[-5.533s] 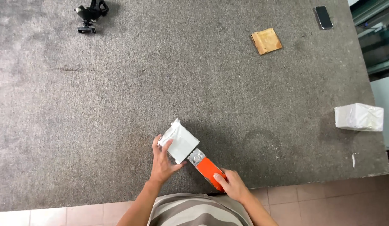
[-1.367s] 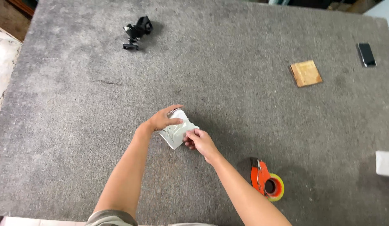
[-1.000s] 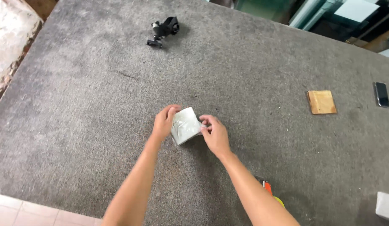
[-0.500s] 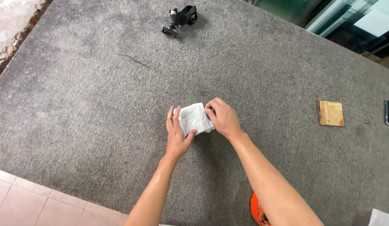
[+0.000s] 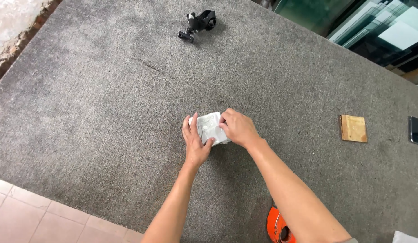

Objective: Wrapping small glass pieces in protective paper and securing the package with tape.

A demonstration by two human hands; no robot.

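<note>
A small white wrapped package [image 5: 210,127] lies on the grey carpeted surface [image 5: 105,103] near the middle. My left hand [image 5: 195,143] holds its left and near side, thumb up against the wrap. On the package's right top edge rests my right hand [image 5: 236,127], fingers curled and pressing it down. An orange tape dispenser [image 5: 278,227] lies at the bottom edge, partly hidden behind my right forearm.
A black clamp-like mount [image 5: 197,23] sits at the far side. A small wooden block [image 5: 353,128] and a dark phone [image 5: 415,130] lie to the right. A white parcel corner [image 5: 409,237] shows at the bottom right. Tiled floor [image 5: 33,213] borders the near left edge.
The tape dispenser left my right hand and now lies on the carpet. Both hands moved onto the package and stay there, while the view shifted left and up.
</note>
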